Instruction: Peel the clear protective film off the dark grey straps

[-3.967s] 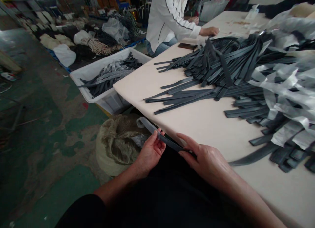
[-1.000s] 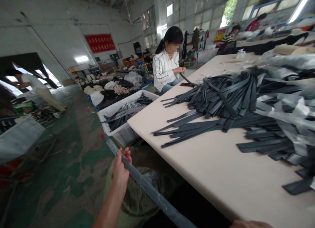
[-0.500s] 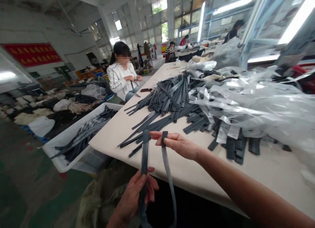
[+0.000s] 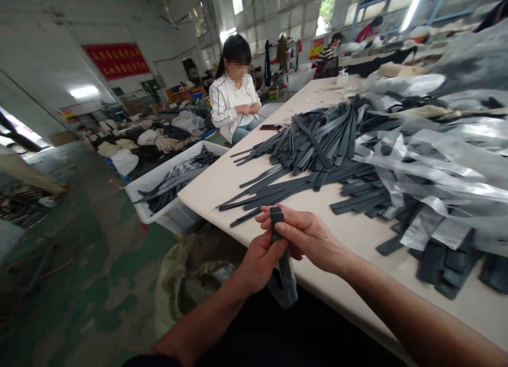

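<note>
Both hands are together at the near edge of the table, closed on a dark grey fabric strap [image 4: 288, 282]. My right hand [image 4: 313, 237] pinches the strap's top end between thumb and fingers. Just below and to the left, my left hand [image 4: 262, 258] grips the same strap, its fingers touching the right hand. Under the hands the strap hangs down in a folded loop. Beyond them on the table lies a heap of similar dark grey straps [image 4: 317, 139], with loose ends fanned toward me.
Clear plastic bags [image 4: 448, 161] cover the table's right side. A white bin [image 4: 159, 213] full of straps stands left of the table [image 4: 222, 198], and a greenish sack [image 4: 178, 282] below it. A co-worker [image 4: 234, 92] in a white jacket sits at the far table edge.
My two hands have come together, and the strap's ends that were held apart are now side by side. The view has turned left, showing more floor.
</note>
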Demonstrator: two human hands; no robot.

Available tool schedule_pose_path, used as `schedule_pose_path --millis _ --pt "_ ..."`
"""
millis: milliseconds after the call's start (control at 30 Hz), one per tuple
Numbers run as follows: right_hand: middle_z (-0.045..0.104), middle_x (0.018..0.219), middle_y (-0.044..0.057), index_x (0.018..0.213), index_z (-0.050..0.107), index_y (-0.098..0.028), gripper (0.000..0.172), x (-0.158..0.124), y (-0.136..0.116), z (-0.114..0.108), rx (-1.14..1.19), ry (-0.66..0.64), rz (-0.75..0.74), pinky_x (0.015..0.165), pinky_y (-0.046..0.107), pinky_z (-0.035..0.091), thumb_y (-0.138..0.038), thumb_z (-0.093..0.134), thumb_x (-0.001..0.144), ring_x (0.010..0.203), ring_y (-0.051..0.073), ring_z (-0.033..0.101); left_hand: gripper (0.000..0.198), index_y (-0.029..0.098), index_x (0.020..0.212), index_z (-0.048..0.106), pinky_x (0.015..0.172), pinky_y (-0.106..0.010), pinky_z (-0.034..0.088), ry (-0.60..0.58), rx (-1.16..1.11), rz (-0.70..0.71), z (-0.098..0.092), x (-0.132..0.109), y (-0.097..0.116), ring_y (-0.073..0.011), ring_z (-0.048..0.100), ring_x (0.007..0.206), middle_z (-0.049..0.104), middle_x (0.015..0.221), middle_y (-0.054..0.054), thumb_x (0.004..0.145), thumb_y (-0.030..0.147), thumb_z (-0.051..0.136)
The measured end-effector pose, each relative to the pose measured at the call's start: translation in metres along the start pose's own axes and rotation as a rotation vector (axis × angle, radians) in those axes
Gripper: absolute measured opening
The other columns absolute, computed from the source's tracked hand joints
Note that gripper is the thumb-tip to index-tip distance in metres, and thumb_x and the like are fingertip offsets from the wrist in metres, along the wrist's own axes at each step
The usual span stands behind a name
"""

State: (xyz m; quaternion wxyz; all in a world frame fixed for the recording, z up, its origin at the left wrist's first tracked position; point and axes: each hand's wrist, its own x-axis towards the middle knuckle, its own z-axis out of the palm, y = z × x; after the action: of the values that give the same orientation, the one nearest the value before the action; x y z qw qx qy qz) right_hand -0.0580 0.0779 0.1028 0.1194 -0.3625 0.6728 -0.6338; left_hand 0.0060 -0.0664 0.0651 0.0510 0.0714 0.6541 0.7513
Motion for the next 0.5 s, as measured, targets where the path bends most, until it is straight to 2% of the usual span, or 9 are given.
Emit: schedule_pose_path --millis 67,100,133,200,300,400,500 --pt "0.073 0.111 0.004 0.097 0.076 -0.026 0.032 -0.002 -0.005 -0.002 -0.043 0.09 -0.108 0.106 0.046 0.044 -0.049 0.053 0.096 0.109 0.024 0.065 0.042 0.014 0.09 0.07 0.079 -0.032 0.049 -0.059 0.014 -0.008 0.007 -0.003 0.002 -0.022 0.065 0.082 0.071 0.086 -0.01 0.093 0.05 0.05" --pt "0.074 0.109 0.003 0.095 0.076 -0.027 0.03 -0.002 -0.007 -0.003 -0.044 0.13 -0.145 0.111 0.048 0.038 -0.048 0.054 0.096 0.117 0.026 0.061 0.043 0.014 0.09 0.07 0.08 -0.033 0.049 -0.091 0.028 -0.017 0.009 -0.006 0.003 -0.0218 0.065 0.083 0.071 0.087 -0.01 0.094 0.051 0.048" --pt "0.074 0.109 0.003 0.094 0.076 -0.027 0.029 -0.003 -0.009 -0.004 -0.035 0.157 -0.161 0.113 0.049 0.036 -0.047 0.055 0.096 0.121 0.026 0.059 0.043 0.014 0.09 0.07 0.081 -0.032 0.048 -0.114 0.045 -0.03 0.01 -0.01 0.004 -0.0216 0.065 0.084 0.07 0.088 -0.011 0.094 0.05 0.047" --pt "0.074 0.111 0.003 0.095 0.076 -0.028 0.025 -0.003 -0.009 -0.007 0.007 0.174 -0.146 0.111 0.047 0.04 -0.044 0.056 0.096 0.121 0.026 0.059 0.045 0.014 0.087 0.07 0.079 -0.031 0.048 -0.141 0.075 -0.07 0.009 -0.017 0.003 -0.0202 0.064 0.081 0.069 0.085 -0.01 0.095 0.051 0.045" --pt "0.07 0.122 0.004 0.096 0.076 -0.029 0.025 0.0 -0.007 -0.011 0.038 0.158 -0.082 0.104 0.045 0.047 -0.044 0.057 0.095 0.12 0.028 0.06 0.043 0.014 0.088 0.069 0.063 -0.026 0.045 -0.107 0.032 -0.117 -0.002 -0.023 -0.004 -0.0157 0.06 0.065 0.067 0.075 -0.007 0.09 0.054 0.053" --pt "0.062 0.133 0.004 0.097 0.076 -0.03 0.026 0.003 -0.01 -0.025 -0.045 0.222 -0.068 0.106 0.047 0.045 -0.049 0.059 0.092 0.123 0.03 0.057 0.045 0.014 0.092 0.068 0.052 -0.024 0.041 0.077 -0.105 -0.11 -0.025 -0.022 -0.01 -0.0131 0.055 0.054 0.067 0.07 -0.005 0.083 0.057 0.062" --pt "0.067 0.123 0.002 0.094 0.077 -0.036 0.022 -0.009 -0.014 -0.053 -0.305 0.408 -0.064 0.106 0.046 0.044 -0.052 0.062 0.088 0.116 0.03 0.061 0.045 0.013 0.097 0.068 0.053 -0.024 0.043 0.385 -0.264 -0.015 -0.062 -0.021 -0.001 -0.0129 0.057 0.054 0.068 0.068 -0.005 0.084 0.057 0.062"
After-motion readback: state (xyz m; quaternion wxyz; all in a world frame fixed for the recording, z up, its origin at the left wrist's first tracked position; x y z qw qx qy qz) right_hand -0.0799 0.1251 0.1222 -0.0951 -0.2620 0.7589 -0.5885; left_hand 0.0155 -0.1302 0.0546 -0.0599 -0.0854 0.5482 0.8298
